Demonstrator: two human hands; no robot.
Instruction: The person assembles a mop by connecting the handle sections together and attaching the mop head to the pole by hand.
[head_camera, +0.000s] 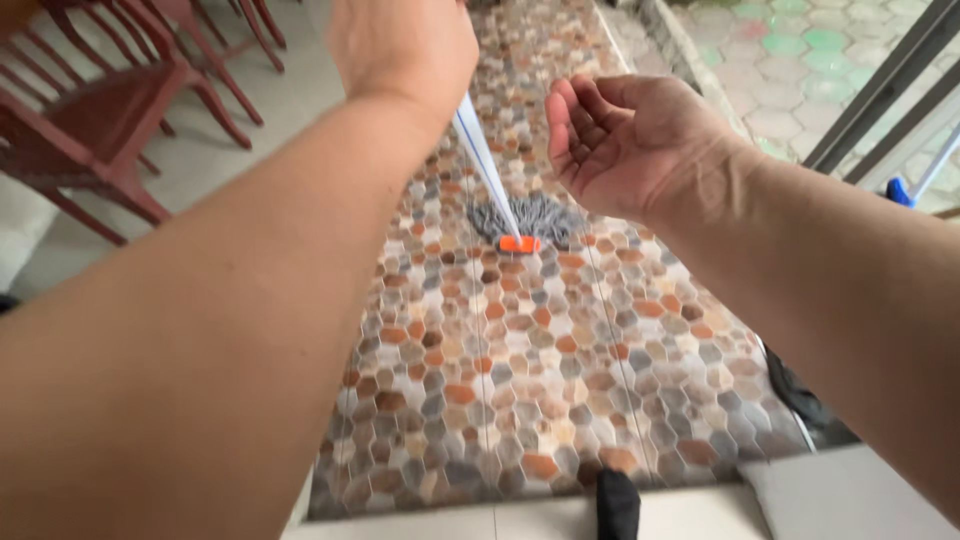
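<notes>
Red chairs (110, 110), patterned tile floor (540, 370)

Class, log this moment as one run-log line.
left hand: grips mop handle | right hand: open, empty | mop head: on pebble-patterned floor

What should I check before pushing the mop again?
1. Left hand around the mop handle: ok, it grips the top.
2. Right hand on the handle: not ok, it is open and off it.
3. Mop head on the pebble-patterned floor: ok, it lies flat.
4. Red chairs away from the mop head: ok, they stand off to the left.
5. Floor wet or dry: cannot tell.
</notes>
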